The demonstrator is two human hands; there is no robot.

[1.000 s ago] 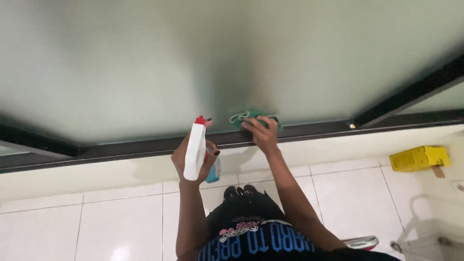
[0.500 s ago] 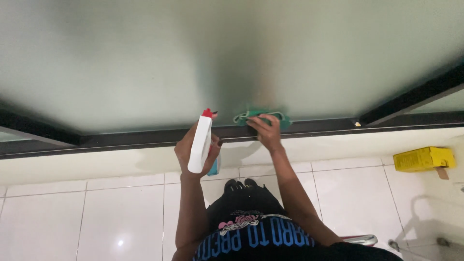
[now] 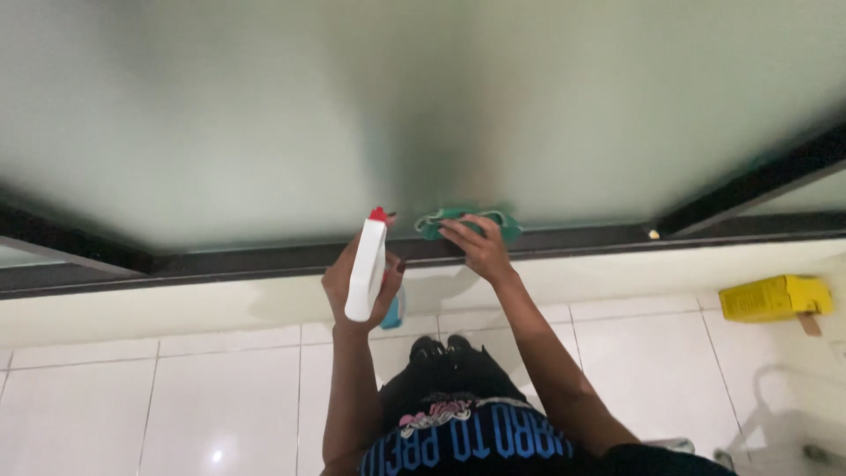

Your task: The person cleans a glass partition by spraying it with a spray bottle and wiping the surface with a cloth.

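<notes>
The person looks steeply down along a frosted glass panel (image 3: 264,115) that fills the upper half of the view, its lower edge held in a dark frame (image 3: 220,263) running across the picture. Below the frame sits a pale ledge, and under that a floor of white tiles (image 3: 115,405).

The left hand (image 3: 359,284) is raised in front of the frame, its fingers closed around a white spray bottle (image 3: 366,269) with a red tip at the top — the bottle stands nearly upright, nozzle end toward the glass, and a bit of light blue shows just beside the palm at its lower right. The right hand (image 3: 476,247) lies flat, fingers spread and pressing down on a green cloth (image 3: 441,220), which is bunched against the bottom of the glass right where it meets the dark frame. The cloth sits just to the right of the bottle's tip; the two hands are near each other but apart.

Between the forearms, black shoes and dark trousers show on the tiles. Well off to the right, a yellow box (image 3: 775,297) lies on the floor beside the ledge.
</notes>
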